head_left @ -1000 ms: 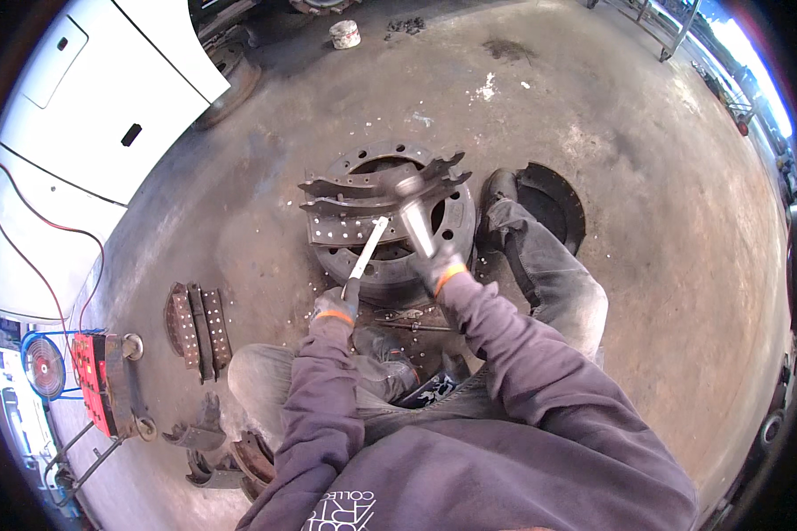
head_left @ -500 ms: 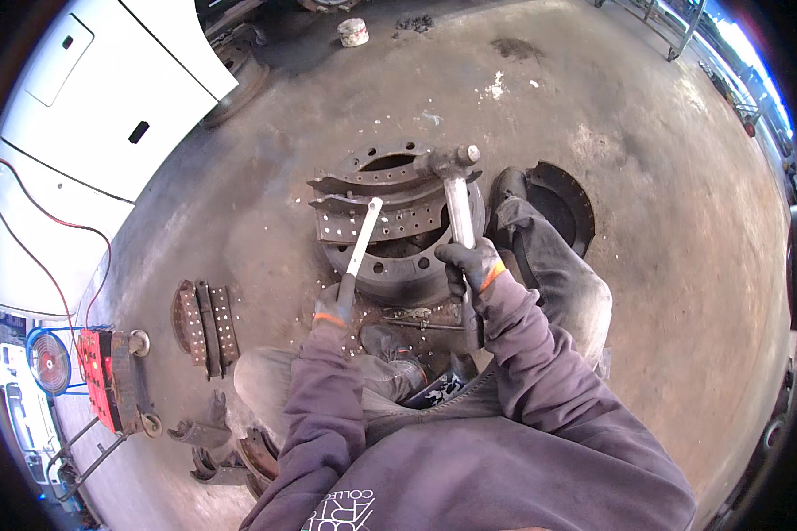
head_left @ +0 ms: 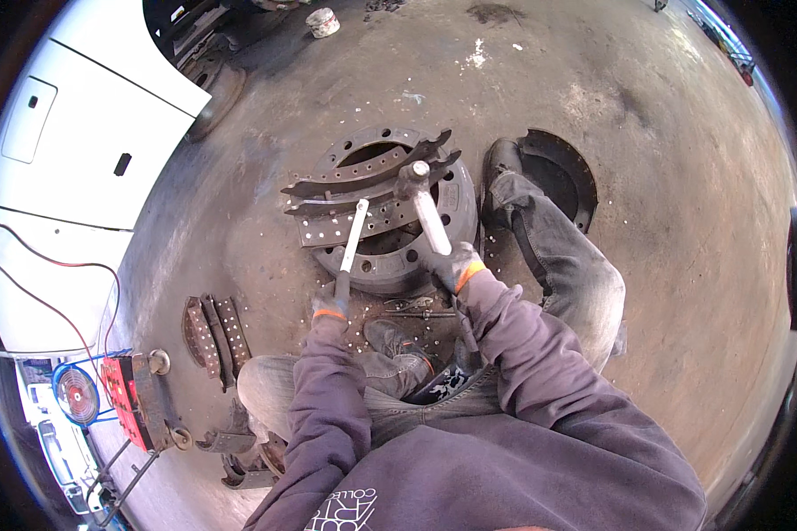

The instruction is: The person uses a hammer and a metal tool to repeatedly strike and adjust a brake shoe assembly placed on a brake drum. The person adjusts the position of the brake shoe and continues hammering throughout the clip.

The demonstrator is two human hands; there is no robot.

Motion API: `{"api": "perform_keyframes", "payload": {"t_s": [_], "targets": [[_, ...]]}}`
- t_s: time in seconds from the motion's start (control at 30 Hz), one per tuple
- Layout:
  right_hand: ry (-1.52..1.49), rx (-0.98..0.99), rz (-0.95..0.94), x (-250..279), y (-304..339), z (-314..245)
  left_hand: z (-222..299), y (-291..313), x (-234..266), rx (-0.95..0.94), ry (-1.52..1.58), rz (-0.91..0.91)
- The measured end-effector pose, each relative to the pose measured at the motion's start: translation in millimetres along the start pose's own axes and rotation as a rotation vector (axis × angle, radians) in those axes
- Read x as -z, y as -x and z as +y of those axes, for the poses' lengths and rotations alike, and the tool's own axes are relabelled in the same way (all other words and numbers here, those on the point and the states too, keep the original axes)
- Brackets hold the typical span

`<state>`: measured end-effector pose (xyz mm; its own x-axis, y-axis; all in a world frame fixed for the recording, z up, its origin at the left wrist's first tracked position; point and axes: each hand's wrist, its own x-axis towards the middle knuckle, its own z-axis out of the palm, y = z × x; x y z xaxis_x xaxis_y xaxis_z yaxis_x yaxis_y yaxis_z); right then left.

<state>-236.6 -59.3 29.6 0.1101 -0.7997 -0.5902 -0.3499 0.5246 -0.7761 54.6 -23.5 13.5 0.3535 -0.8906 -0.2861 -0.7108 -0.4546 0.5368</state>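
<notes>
My left hand (head_left: 331, 299), in a dark glove with an orange cuff, is closed round the dark handle of a pale, flat-sided bar tool (head_left: 353, 237). The tool's far end lies over a brake shoe (head_left: 328, 232) with rows of rivet holes. That shoe rests on a heavy round brake drum (head_left: 383, 276) on the floor. My right hand (head_left: 452, 264), gloved too, grips a hammer (head_left: 429, 219) by its pale shaft. The hammer's head is above the shoe's right part, right of the tool's tip; whether it touches anything cannot be told.
Perforated brake shoe pieces (head_left: 214, 336) lie at the left, near a red wheeled machine (head_left: 126, 403). A dark round plate (head_left: 568, 181) lies beyond my outstretched right leg (head_left: 558, 239). A white vehicle panel (head_left: 80, 133) stands far left; a small tub (head_left: 322, 23) stands at the back.
The hammer's head has come down and left, nearer the bar tool's tip, with my right hand. The left hand keeps its hold on the tool. The whole view has shifted slightly.
</notes>
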Motion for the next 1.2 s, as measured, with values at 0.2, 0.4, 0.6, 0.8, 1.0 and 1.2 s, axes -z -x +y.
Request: {"api": "perform_keyframes", "payload": {"t_s": [0.2,0.4,0.6,0.8,1.0,1.2], "targets": [[0.078,0.017,-0.067,-7,11,-12,-19,-8,-11,-0.088,-0.012,0.101],[0.294,0.161,0.006,-15,-24,36,-7,-15,-16,-0.106,-0.061,0.058],[-0.14,0.245,0.148,28,114,-112,-7,-4,-8,-0.02,-0.031,0.005],[-0.697,0.746,0.198,23,136,-178,1,11,5,0.015,0.001,0.055],[0.509,0.016,0.14,-24,-99,35,30,6,-19,-0.026,-0.076,-0.018],[0.235,0.154,-0.151,-13,26,-64,-9,3,2,0.044,-0.099,-0.022]]}}
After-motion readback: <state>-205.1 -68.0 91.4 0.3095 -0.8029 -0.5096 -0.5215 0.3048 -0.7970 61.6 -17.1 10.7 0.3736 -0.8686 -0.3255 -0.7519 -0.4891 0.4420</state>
